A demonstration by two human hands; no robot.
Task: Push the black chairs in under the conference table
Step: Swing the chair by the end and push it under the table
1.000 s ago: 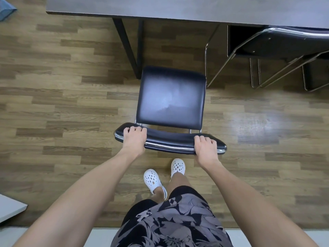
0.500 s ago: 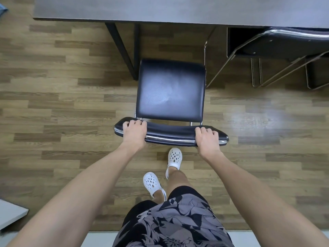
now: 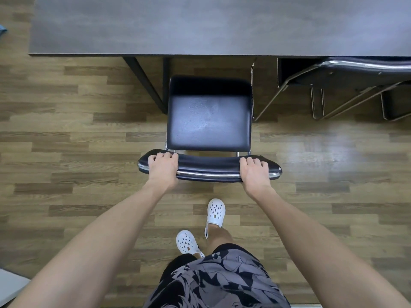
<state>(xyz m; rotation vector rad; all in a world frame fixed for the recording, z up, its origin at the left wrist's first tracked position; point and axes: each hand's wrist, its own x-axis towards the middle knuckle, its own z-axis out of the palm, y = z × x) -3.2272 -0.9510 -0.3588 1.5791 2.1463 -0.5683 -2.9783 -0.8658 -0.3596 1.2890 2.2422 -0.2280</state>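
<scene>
A black chair (image 3: pixel 209 121) with a chrome frame stands in front of me, its seat facing the grey conference table (image 3: pixel 200 25). The seat's far edge lies in the table's shadow, a little short of the table edge. My left hand (image 3: pixel 163 168) grips the left end of the backrest top and my right hand (image 3: pixel 254 173) grips the right end. A second black chair (image 3: pixel 355 72) sits at the right with its seat partly under the table.
A black table leg (image 3: pixel 144 83) slants down just left of the chair seat. The second chair's chrome legs (image 3: pixel 318 103) stand to the right. Wood-look floor (image 3: pixel 66 174) lies around. My feet in white clogs (image 3: pixel 214 212) are behind the chair. A pale surface corner (image 3: pixel 9 285) shows bottom left.
The chair has slid forward toward the table with both hands on its backrest. I have stepped after it, right foot ahead, and more of the tabletop is in view.
</scene>
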